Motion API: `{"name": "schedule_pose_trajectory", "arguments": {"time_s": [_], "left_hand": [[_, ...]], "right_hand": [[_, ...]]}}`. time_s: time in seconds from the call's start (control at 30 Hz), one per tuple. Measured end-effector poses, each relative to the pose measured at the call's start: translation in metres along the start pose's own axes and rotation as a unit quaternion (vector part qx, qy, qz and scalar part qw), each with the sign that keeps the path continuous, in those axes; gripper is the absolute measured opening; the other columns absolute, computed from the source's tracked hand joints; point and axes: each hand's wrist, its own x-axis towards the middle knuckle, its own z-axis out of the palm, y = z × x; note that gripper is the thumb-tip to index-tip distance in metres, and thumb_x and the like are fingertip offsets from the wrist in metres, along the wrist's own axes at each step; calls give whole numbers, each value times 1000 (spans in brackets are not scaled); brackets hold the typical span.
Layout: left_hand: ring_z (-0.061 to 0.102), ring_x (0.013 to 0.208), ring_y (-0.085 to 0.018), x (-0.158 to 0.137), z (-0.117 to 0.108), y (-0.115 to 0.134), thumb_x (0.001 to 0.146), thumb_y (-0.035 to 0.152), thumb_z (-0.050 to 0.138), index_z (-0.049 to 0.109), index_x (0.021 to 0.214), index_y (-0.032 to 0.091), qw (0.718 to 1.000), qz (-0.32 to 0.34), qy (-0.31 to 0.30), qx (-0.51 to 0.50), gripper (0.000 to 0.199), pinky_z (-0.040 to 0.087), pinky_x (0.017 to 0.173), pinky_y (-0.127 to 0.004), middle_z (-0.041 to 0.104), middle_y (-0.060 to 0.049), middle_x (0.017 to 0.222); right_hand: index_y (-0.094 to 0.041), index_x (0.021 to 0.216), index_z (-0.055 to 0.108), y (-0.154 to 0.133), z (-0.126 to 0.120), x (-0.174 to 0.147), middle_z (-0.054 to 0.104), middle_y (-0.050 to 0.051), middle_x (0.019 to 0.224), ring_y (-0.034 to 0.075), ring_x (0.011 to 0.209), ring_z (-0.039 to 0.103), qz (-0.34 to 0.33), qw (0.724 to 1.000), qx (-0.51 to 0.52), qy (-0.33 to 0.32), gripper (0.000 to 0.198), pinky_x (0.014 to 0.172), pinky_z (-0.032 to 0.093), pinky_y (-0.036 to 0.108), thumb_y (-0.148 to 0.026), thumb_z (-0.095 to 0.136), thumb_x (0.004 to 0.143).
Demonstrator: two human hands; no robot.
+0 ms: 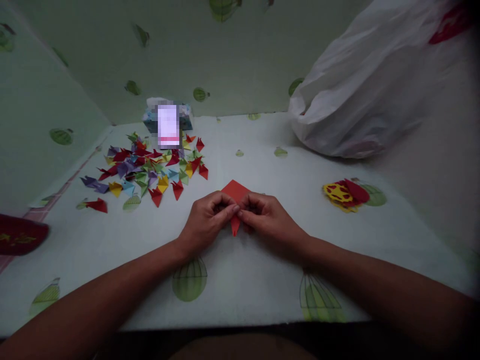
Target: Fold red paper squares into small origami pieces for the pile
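Left hand (204, 218) and right hand (269, 215) are pinching the folded red paper (234, 188) mid-table (150, 280), thumbs nearly meeting, presumably keeping its layers aligned. Folded paper figures (162, 184) are lying to the far left, probably leaving working room; a lit screen (168, 122) is standing just beyond them, seemingly for easy viewing.

pale table (258, 280) with folded paper pieces (142, 170), cutouts (345, 194), white bag (360, 95), apparently a tissue box (150, 123)
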Motion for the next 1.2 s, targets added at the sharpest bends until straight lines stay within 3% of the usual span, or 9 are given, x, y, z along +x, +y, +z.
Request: {"name": "schedule_pose_trajectory", "arguments": {"time_s": [0.13,0.67,0.77,0.97,1.07,1.2], "left_hand": [[54,66,-13,0,-1,-1,88,28,66,64,77,17,996,64,28,50,16,42,61,-26,61,-1,73],[53,65,-11,0,1,-6,93,20,63,61,76,17,979,169,42,111,18,41,63,-25,59,2,70],[53,64,-11,0,-1,-4,96,24,60,62,74,18,983,147,43,96,22,41,63,-25,59,2,68],[56,61,-13,2,-3,-1,95,35,60,65,82,17,999,38,8,-15,23,45,61,-26,61,1,68],[57,65,-13,3,-1,-2,87,32,69,67,82,17,999,38,7,-18,16,45,62,-26,64,-1,74],[56,68,-14,2,-1,-3,87,28,66,65,77,17,998,60,13,25,14,43,63,-26,64,-1,75]], "right_hand": [[-20,74,54,-1,1,-1,58,-2,61,13,55,51,0,1000,19,-12,20,53,36,28,-37,63,80],[-20,72,54,-2,2,-2,58,0,65,13,60,49,-30,1000,-5,-1,18,57,37,29,-34,61,81],[-21,71,53,-2,2,-3,57,-1,64,13,59,50,-23,1000,-2,-5,20,56,37,29,-35,62,81],[-21,70,53,-1,2,-2,58,-1,64,14,58,51,-14,1000,6,13,20,55,37,28,-35,64,78],[-21,69,53,-2,2,-2,56,-1,62,14,57,49,-13,1000,-2,20,22,54,35,28,-37,64,78],[-21,70,53,-3,2,-3,57,-1,62,14,58,50,-5,1000,1,13,21,55,35,28,-36,64,78]]}}
